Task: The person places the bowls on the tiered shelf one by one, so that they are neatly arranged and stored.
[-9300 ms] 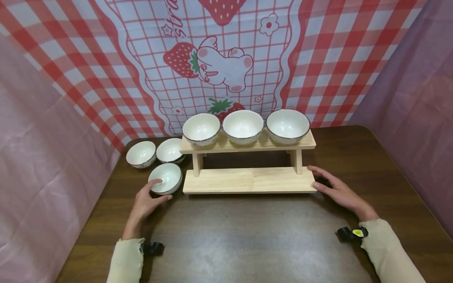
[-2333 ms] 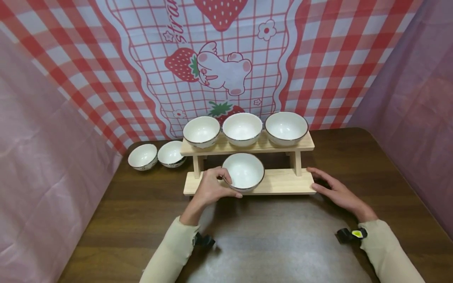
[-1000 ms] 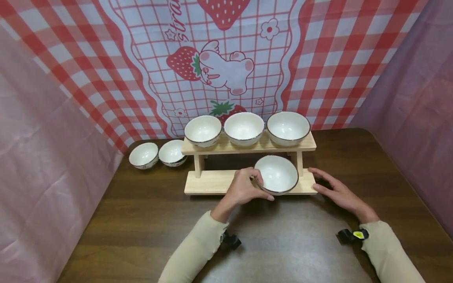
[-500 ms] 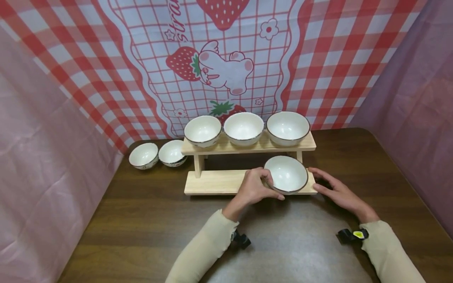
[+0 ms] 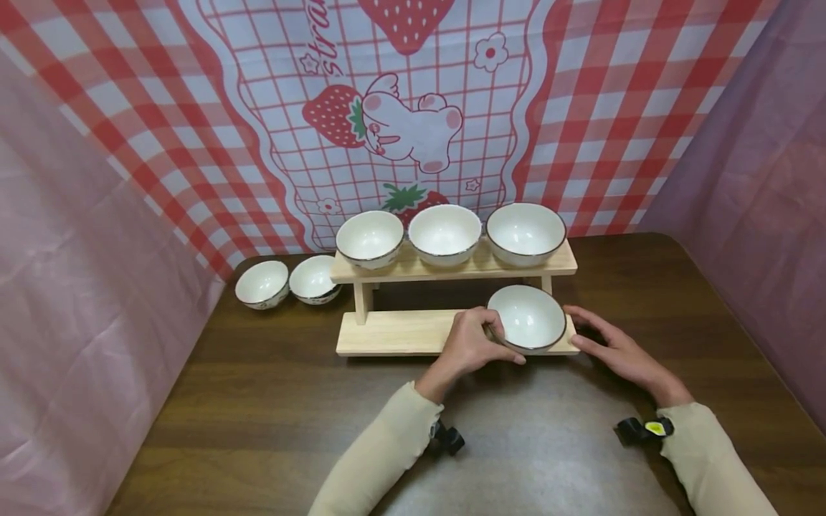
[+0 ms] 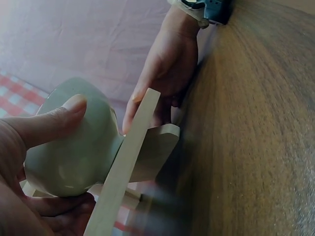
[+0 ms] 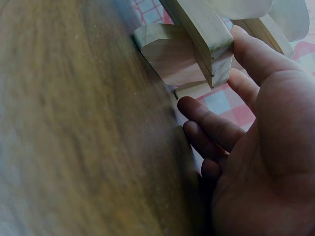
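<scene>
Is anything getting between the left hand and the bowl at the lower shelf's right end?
Nothing visible: the left hand grips the bowl directly. The right hand is across from it, at the lower shelf's end, not between them.

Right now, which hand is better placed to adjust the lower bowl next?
Likely the left hand: it pinches the lower bowl, while the right hand only touches the end of the wooden stand.
</scene>
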Tool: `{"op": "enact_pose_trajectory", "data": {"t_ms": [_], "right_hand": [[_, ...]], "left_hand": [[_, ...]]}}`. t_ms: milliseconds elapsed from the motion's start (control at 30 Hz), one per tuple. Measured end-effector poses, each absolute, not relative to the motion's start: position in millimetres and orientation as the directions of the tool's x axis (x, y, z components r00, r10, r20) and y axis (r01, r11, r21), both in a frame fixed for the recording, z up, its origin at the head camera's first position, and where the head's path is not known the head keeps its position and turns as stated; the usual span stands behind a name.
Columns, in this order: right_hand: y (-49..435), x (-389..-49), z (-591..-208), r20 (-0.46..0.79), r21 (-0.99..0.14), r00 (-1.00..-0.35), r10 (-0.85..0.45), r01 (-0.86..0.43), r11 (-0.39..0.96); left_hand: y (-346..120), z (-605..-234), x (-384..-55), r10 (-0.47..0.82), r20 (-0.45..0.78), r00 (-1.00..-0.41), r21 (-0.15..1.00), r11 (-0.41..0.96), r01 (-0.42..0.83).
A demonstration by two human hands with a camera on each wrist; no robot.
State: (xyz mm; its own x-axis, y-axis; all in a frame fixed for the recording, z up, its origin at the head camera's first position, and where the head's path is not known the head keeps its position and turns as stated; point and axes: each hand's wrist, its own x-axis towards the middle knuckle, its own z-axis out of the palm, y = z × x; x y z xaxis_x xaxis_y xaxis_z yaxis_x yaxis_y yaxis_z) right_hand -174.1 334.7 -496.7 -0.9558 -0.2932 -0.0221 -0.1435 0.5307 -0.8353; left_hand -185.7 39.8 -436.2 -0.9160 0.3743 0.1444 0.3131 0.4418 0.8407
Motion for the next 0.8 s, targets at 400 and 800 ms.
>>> {"op": "enact_pose_trajectory", "data": {"t_ms": [400, 800], "right_hand": [[334.8, -173.8, -496.1, -0.038, -0.835, -0.956, -0.290, -0.129, 0.535], [334.1, -174.5, -496.4, -0.039, -0.832, -0.956, -0.291, -0.130, 0.539]], "left_hand": [[41.3, -439.4, -188.3, 0.386, 0.159, -0.909, 0.834, 0.440, 0.333], [42.0, -436.3, -186.7, 0.421, 0.180, -0.889, 0.745, 0.532, 0.403]]}}
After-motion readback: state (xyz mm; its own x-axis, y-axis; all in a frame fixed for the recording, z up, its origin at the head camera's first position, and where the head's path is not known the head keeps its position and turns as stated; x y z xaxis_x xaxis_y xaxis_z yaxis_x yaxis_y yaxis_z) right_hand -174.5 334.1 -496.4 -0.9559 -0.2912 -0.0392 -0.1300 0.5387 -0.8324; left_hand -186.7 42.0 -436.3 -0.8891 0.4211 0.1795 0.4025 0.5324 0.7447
